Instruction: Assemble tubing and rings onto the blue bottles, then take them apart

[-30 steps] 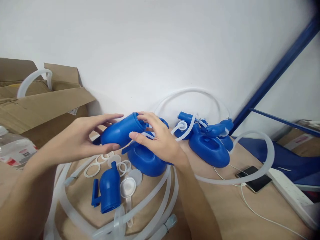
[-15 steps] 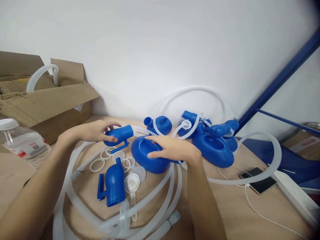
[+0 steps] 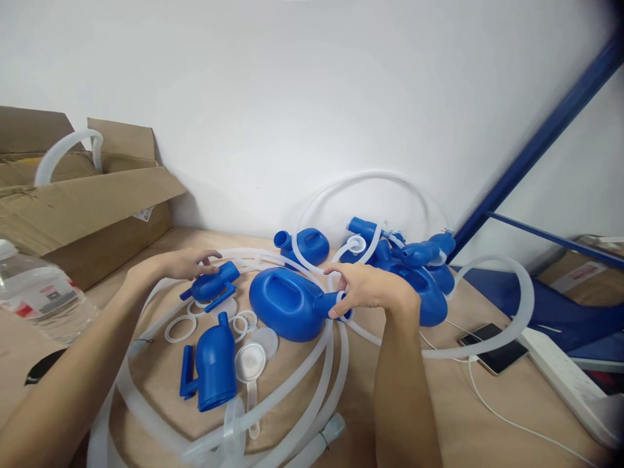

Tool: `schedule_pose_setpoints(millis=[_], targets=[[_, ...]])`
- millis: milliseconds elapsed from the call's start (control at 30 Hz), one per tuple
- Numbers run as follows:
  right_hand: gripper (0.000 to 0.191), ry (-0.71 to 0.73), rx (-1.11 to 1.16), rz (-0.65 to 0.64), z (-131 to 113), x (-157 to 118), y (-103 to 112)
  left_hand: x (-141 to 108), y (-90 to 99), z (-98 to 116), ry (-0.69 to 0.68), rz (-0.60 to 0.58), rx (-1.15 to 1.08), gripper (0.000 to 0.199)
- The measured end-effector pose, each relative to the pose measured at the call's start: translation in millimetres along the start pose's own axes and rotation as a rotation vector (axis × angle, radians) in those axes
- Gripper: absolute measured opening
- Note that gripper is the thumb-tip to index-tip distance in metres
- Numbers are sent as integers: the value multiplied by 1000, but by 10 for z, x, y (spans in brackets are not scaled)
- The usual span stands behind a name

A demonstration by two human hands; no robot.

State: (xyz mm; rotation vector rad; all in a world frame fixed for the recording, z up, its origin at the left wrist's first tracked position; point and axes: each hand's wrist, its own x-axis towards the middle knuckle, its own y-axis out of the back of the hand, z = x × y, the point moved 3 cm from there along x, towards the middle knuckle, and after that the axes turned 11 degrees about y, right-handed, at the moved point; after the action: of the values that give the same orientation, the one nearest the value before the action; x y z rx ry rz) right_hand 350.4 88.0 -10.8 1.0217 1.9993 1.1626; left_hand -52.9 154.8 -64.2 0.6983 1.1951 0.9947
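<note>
My left hand [image 3: 188, 263] is just above a blue spout piece [image 3: 209, 286] with a side arm, its fingers apart; whether a fingertip touches it I cannot tell. My right hand [image 3: 368, 286] is at the neck of a blue urinal bottle [image 3: 287, 302], thumb against the mouth and fingers around the far side. The bottle lies on the table, neck to the right. In front, a second blue spout piece [image 3: 217, 364] stands on its wide end. White rings [image 3: 180, 329], a clear disc [image 3: 266, 342] and a white cap with a strap [image 3: 250, 362] lie between.
Coiled translucent hoses [image 3: 156, 416] surround the parts. Further blue bottles [image 3: 312, 246] stand by the wall. A phone [image 3: 494, 348] and a power strip [image 3: 565, 383] are at right. An opened cardboard box [image 3: 97, 201] and a clear jug [image 3: 43, 292] stand at left.
The left hand has lowered the spout piece onto the table and loosened its fingers. My right hand has shifted right, from over the bottle's body to its neck, which now points right.
</note>
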Motion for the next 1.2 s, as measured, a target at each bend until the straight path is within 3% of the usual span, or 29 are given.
schedule_pose_setpoints(millis=[133,333,500,567,700,900,1033,1200], targets=[[73,90,21,66,-59,7,60,-5,-68,111,-12,-31,36,116],[42,331,-29,456,-265,-26,239,15,-158,159,-1,-93,74,119],[9,511,-22,707,-429,-39,289,109,-251,211,-106,-28,120,108],[18,542,-23,765,-426,-55,298,158,-298,256,-158,-14,126,103],[34,538,8,799,-346,-68,308,211,-332,319,-202,-1,115,99],[31,558,37,831,-315,-60,330,175,-287,342,-231,103,116,87],[21,550,28,805,-262,-107,353,132,-157,310,-199,205,130,84],[15,452,34,845,-77,-143,396,-44,107,330,-278,524,-56,82]])
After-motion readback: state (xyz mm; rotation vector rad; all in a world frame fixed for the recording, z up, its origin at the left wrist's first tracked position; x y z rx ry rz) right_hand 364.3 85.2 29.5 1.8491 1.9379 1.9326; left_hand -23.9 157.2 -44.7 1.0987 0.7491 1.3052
